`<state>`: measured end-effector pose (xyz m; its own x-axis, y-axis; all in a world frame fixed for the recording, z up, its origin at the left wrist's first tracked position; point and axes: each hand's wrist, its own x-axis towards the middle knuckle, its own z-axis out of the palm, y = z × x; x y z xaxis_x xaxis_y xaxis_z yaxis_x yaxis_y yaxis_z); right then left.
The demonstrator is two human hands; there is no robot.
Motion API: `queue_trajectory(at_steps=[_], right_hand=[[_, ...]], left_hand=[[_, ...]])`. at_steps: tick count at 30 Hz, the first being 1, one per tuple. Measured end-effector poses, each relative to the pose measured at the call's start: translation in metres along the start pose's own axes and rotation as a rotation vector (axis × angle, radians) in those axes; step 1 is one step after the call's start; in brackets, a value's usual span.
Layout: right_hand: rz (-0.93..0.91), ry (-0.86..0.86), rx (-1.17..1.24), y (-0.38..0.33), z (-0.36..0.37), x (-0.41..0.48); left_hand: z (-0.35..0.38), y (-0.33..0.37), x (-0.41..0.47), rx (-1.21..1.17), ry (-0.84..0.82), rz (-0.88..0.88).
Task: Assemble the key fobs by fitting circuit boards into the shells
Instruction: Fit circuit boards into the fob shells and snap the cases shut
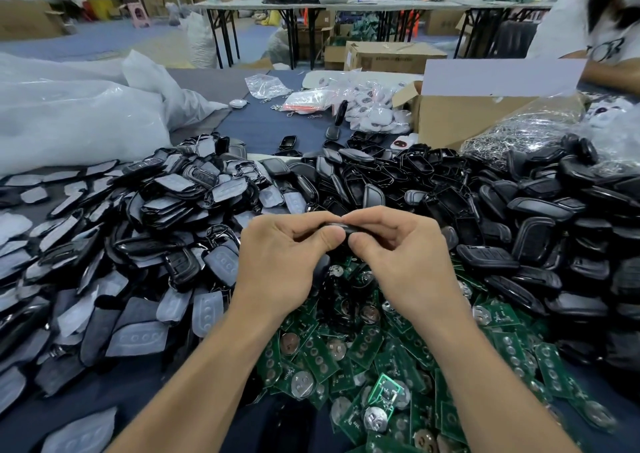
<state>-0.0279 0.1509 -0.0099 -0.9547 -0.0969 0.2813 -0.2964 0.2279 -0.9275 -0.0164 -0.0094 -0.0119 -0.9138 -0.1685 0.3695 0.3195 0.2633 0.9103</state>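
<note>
Both of my hands meet over the middle of the table (258,125), clamped from either side on one black key fob shell (341,227). My left hand (277,258) pinches its left end between thumb and curled forefinger, and my right hand (405,255) pinches the right end the same way; the fingertips nearly touch on top. I cannot tell whether a board already sits inside the shell. Just below my wrists, on the near side, lies the heap of green circuit boards (346,352). To the left is a pile of shell halves with grey button pads (138,231); to the right and far side, a pile of plain black shells (526,231). Farther off on the right stands a cardboard box (464,120), with white plastic bags (69,120) far left.
</note>
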Motion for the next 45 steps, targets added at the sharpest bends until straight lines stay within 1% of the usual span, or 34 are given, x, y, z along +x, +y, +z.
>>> queue_trajectory(at_steps=[3,5,7,9,11,13,17,22,27,31,34,35,36,38,39,40,41,43,44,45], right_hand=[[-0.009,0.011,-0.091,0.000,0.001,-0.001],[0.023,0.035,-0.046,-0.001,0.001,-0.002],[0.130,0.076,0.149,-0.002,0.004,-0.003],[0.281,0.093,0.443,-0.005,0.010,-0.005],[0.389,0.081,0.699,-0.007,0.015,-0.005],[0.438,0.059,0.785,-0.009,0.017,-0.005],[0.398,-0.036,0.688,-0.010,0.018,-0.006],[0.374,-0.093,0.649,-0.010,0.019,-0.008],[0.390,-0.133,0.629,-0.010,0.018,-0.008],[0.401,-0.154,0.618,-0.008,0.021,-0.008],[0.409,-0.217,0.515,-0.010,0.008,-0.003],[0.407,-0.196,0.543,-0.011,-0.001,0.001],[0.409,-0.130,0.662,-0.011,-0.012,0.004],[0.402,0.053,1.008,-0.011,-0.030,0.009],[0.394,0.131,1.063,-0.008,-0.036,0.011],[0.394,0.191,0.993,-0.004,-0.037,0.012],[0.379,0.238,0.804,0.000,-0.035,0.012],[0.281,0.291,0.202,0.006,-0.026,0.009],[0.207,0.266,-0.087,0.008,-0.021,0.007],[0.155,0.190,-0.308,0.011,-0.015,0.005]], left_hand=[[0.000,-0.003,-0.001,0.047,-0.010,0.026],[0.002,-0.004,-0.001,0.029,0.014,0.010],[0.005,-0.004,-0.002,-0.052,0.008,-0.033],[0.008,-0.005,-0.002,-0.112,-0.051,-0.050],[0.013,-0.005,-0.002,-0.128,-0.064,-0.059],[0.015,-0.003,-0.004,-0.174,-0.041,-0.081],[0.017,0.000,-0.005,-0.339,-0.021,-0.218],[0.018,0.005,-0.005,-0.356,0.040,-0.308],[0.014,0.006,-0.004,-0.358,0.072,-0.305],[0.012,0.003,-0.002,-0.324,0.050,-0.319],[0.011,0.001,-0.003,-0.292,0.038,-0.316],[0.011,0.001,-0.004,-0.298,0.037,-0.301],[0.011,0.002,-0.004,-0.312,0.043,-0.281],[0.008,0.001,-0.003,-0.325,0.081,-0.245],[0.007,0.001,-0.002,-0.322,0.110,-0.235],[0.006,0.000,-0.001,-0.315,0.138,-0.228],[0.006,0.000,0.000,-0.307,0.161,-0.226],[0.007,0.000,0.000,-0.285,0.199,-0.228],[0.008,0.000,0.000,-0.264,0.218,-0.224],[0.008,0.000,-0.001,-0.240,0.239,-0.218]])
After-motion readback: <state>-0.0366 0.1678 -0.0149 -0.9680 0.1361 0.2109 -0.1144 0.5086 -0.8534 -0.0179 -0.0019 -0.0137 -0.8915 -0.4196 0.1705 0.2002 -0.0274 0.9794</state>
